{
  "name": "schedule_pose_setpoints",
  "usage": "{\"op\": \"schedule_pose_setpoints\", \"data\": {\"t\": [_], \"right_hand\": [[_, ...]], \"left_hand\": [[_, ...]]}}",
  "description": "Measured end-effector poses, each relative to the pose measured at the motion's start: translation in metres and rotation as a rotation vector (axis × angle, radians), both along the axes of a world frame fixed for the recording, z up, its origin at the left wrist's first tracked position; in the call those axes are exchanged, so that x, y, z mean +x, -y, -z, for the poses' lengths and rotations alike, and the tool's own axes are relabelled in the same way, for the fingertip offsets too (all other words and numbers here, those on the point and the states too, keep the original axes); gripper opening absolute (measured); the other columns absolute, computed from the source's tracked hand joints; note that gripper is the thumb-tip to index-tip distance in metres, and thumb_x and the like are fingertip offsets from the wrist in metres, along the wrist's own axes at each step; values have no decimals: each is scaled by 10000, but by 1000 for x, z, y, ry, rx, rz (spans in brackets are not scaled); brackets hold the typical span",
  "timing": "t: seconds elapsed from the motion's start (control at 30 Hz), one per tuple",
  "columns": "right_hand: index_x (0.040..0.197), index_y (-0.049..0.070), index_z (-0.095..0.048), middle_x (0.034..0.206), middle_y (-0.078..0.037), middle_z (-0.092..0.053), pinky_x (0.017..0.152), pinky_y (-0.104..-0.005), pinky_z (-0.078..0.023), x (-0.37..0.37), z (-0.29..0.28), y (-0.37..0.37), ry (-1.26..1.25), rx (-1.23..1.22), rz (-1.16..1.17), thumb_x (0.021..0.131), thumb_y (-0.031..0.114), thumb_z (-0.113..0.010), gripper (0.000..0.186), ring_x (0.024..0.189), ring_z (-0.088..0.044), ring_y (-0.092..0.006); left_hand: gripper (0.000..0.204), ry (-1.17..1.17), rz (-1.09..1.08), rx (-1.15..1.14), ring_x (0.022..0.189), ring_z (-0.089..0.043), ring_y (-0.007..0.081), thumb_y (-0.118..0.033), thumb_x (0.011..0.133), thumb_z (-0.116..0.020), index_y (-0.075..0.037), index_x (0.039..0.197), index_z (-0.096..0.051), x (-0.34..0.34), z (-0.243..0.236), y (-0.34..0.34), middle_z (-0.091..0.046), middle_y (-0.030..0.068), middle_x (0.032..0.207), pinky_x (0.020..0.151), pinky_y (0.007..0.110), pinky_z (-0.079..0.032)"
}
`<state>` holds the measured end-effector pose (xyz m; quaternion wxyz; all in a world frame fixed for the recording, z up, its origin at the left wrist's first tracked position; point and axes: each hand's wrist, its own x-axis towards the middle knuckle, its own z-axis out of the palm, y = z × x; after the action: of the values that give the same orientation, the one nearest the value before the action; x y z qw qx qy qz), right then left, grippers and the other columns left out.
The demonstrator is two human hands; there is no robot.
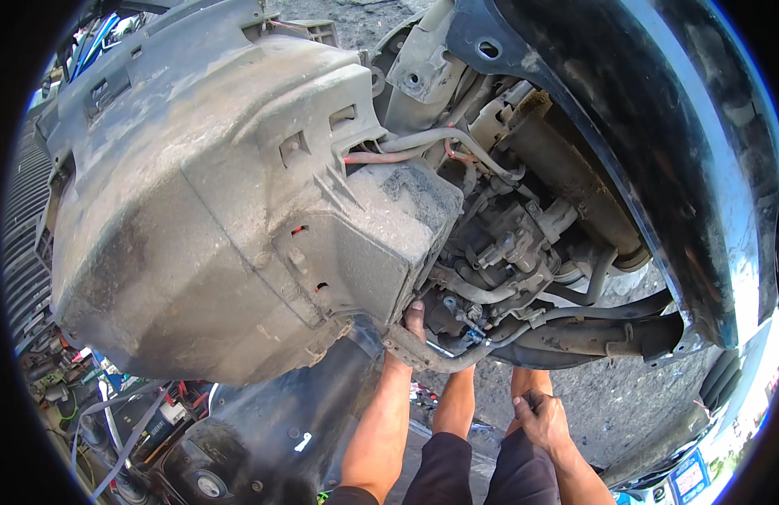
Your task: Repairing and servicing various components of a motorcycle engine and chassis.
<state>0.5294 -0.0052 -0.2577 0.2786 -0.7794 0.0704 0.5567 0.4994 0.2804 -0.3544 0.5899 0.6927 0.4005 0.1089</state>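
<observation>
Left hand (415,322): nearer, grip hidden, unclear | hose (446,364): at its wrist, running rightward | right hand (546,419): curled, content unclear

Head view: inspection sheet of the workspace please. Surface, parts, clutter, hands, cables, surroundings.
Surface: rough grey ground, gritty; a dark panel lower left, a pale scrap on it.
Job's things: large dusty grey cover, beside an exposed mechanical assembly; curved pipe below.
Clutter: jumbled items, lower left, too small to sort.
Hands: left hand at the cover's lower edge, fingers mostly hidden; right hand curled by a bare leg, contents unclear.
Cables: grey-sleeved line and red cable near the cover.
Surroundings: glossy black panel at right.
</observation>
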Motion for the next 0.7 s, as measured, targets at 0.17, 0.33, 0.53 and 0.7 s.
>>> {"op": "schedule_pose_setpoints", "data": {"t": [0.17,0.33,0.53,0.7], "right_hand": [[807,-17,-682,679,-157,-689,668,-393,-536,10,4,-3,-9,-6,-8,940,249,-625,303,639,-689,-283],[795,-22,-672,651,-155,-666,641,-394,-522,15,3,-11,75,30,-80,944,251,-629,314,616,-675,-271],[800,-40,-653,671,-164,-674,637,-400,-517,13,3,-33,97,90,-88,947,243,-633,319,627,-679,-298],[863,-30,-651,697,-161,-683,673,-404,-533,-1,6,-42,43,69,-122,959,261,-636,307,675,-697,-299]], "left_hand": [[639,-127,45,37,1326,-461,278,-384,935,-731,4,1393,-512,-13,2,-12,-524,156,1427,1126,427,-344],[608,-53,81,-14,1263,-497,256,-254,891,-775,-6,1384,-521,-5,-5,-20,-563,130,1363,1096,402,-371],[427,272,312,284,1150,-551,256,-183,895,-751,-14,1256,-597,-26,24,-47,-614,106,1241,1042,414,-413],[336,310,121,-301,1063,-542,198,-169,873,-745,-6,1141,-622,3,-5,-39,-623,54,1139,972,379,-423]]}}
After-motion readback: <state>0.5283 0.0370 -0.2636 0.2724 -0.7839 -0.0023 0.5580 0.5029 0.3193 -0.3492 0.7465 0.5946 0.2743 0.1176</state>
